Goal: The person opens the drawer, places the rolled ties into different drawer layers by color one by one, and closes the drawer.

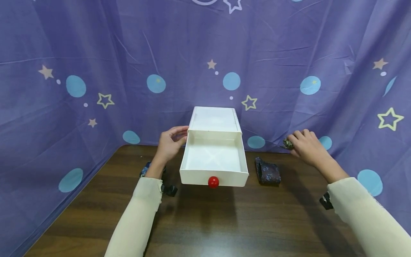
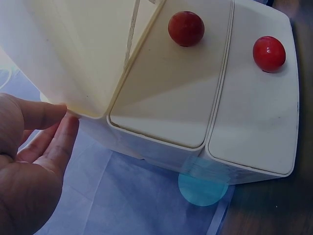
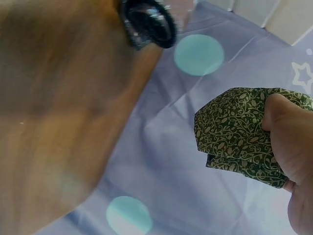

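Observation:
A white drawer unit point(image 1: 214, 119) stands on the table, its top drawer point(image 1: 213, 153) pulled out with nothing inside. My left hand point(image 1: 170, 144) touches the unit's left side. In the left wrist view, the thumb and fingers point(image 2: 59, 142) meet the corner beside the open drawer, fairly straight. Off to the right, my right hand point(image 1: 306, 146) holds a folded green cloth point(image 3: 239, 129) with a cream vine pattern, raised above the table. Thumb on top, it grips one end. A dark floral folded cloth point(image 1: 269, 173) lies on the table between the unit and my right hand.
Below the open drawer, two closed drawers point(image 2: 166, 83) have red knobs point(image 2: 269, 54). A blue patterned item point(image 1: 145, 169) sits partly hidden behind my left wrist. Purple curtain point(image 1: 273, 53) surrounds the brown table point(image 1: 257, 221) at the back and sides.

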Motion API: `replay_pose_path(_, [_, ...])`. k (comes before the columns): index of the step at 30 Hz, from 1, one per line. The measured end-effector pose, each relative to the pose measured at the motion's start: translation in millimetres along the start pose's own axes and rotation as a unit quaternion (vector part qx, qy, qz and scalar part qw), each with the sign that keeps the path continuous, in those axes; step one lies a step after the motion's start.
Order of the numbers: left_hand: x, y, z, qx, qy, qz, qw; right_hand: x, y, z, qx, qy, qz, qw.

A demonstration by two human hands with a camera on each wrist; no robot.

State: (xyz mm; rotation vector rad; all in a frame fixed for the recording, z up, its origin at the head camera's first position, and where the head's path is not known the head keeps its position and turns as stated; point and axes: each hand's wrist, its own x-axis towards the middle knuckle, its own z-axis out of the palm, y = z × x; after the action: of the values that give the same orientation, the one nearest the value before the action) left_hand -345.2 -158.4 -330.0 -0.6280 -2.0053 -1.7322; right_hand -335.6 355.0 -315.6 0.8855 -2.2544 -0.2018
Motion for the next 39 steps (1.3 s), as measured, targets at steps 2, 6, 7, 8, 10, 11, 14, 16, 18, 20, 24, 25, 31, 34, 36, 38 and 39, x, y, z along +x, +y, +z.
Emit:
replay_pose_path(2, [-0.3, 0.6, -0.1, 0.0, 0.0, 0.001, 1.0, 5.3, -0.7, -4.5, 0.0, 0.018, -0.011, 0.9998])
replay_pose_path(6, [-0.2, 0.4, 0.0, 0.001, -0.002, 0.005, 1.0, 16.7, -4.4, -14.5, -0.001, 0.043, -0.03, 0.9986])
replay_pose_path(7, [-0.1, 0.4, -0.1, 0.001, -0.002, 0.006, 1.0, 19.6, -5.4, -16.9, -0.002, 0.048, -0.036, 0.9982])
replay_pose_path(8, [0.0, 0.3, 0.0, 0.001, -0.002, 0.006, 1.0, 22.8, -6.7, -19.4, -0.003, 0.052, -0.04, 0.9978])
replay_pose_path(10, [0.1, 0.3, 0.0, 0.001, -0.001, 0.007, 1.0, 29.8, -9.8, -24.5, -0.004, 0.062, -0.05, 0.9968])
replay_pose_path(11, [0.3, 0.2, 0.0, 0.001, 0.0, 0.007, 1.0, 33.3, -11.7, -27.3, -0.004, 0.065, -0.053, 0.9964])
replay_pose_path(14, [0.4, 0.5, 0.1, -0.002, 0.001, 0.004, 1.0, 44.1, -18.4, -36.2, -0.001, 0.081, -0.064, 0.9946])
replay_pose_path(16, [0.4, 0.8, 0.2, -0.003, 0.0, 0.003, 1.0, 50.4, -23.3, -42.1, 0.002, 0.092, -0.071, 0.9932])
replay_pose_path(18, [0.1, 1.2, 0.4, -0.005, 0.0, 0.001, 1.0, 55.9, -28.0, -47.4, 0.005, 0.102, -0.077, 0.9917])
replay_pose_path(20, [-0.1, 1.5, 0.7, -0.007, 0.0, 0.0, 1.0, 60.6, -32.5, -52.5, 0.006, 0.109, -0.083, 0.9905])
replay_pose_path(24, [0.3, 1.6, 1.3, -0.008, -0.002, 0.0, 1.0, 68.7, -41.3, -62.5, 0.007, 0.12, -0.091, 0.9886])
replay_pose_path(25, [0.3, 1.6, 1.2, -0.008, -0.002, 0.0, 1.0, 71.0, -43.7, -65.1, 0.007, 0.122, -0.093, 0.9881])
replay_pose_path(31, [-0.7, 2.0, 0.1, -0.009, 0.002, -0.002, 1.0, 85.6, -58.6, -81.5, 0.009, 0.131, -0.1, 0.9863])
replay_pose_path(34, [-1.5, 2.1, -0.1, -0.01, 0.004, -0.002, 0.9999, 92.5, -66.7, -88.6, 0.008, 0.142, -0.107, 0.984])
replay_pose_path(36, [-1.5, 1.6, -0.1, -0.01, 0.003, 0.0, 0.9999, 96.3, -72.5, -92.6, 0.005, 0.152, -0.114, 0.9818])
replay_pose_path(38, [-1.1, 0.9, -0.1, -0.012, 0.002, 0.001, 0.9999, 99.2, -78.4, -95.8, 0.004, 0.161, -0.121, 0.9795])
replay_pose_path(39, [-0.9, 0.4, -0.1, -0.014, 0.001, 0.002, 0.9999, 100.4, -81.4, -97.3, 0.004, 0.165, -0.123, 0.9786])
